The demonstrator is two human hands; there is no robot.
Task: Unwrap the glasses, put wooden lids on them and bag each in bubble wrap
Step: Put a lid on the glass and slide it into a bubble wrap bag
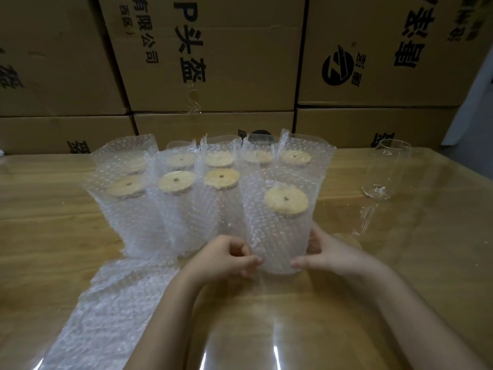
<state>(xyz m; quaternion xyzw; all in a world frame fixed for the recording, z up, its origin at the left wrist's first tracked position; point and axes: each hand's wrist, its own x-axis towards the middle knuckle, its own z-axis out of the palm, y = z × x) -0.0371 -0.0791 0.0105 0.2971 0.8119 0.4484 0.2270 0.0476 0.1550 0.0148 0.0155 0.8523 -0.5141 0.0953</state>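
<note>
A glass in a bubble wrap bag (277, 231) stands upright at the table's middle, its round wooden lid (286, 200) showing inside the open bag mouth. My left hand (226, 256) grips the bag's lower left side with curled fingers. My right hand (328, 253) holds the lower right side, thumb in front. Behind and to the left stand several more bagged glasses (176, 206), each topped with a wooden lid. One bare clear glass (384, 172) stands uncovered at the right.
A stack of flat bubble wrap bags (112, 311) lies at the front left of the wooden table (400, 263). Large printed cardboard boxes (213, 62) are stacked as a wall along the table's far edge.
</note>
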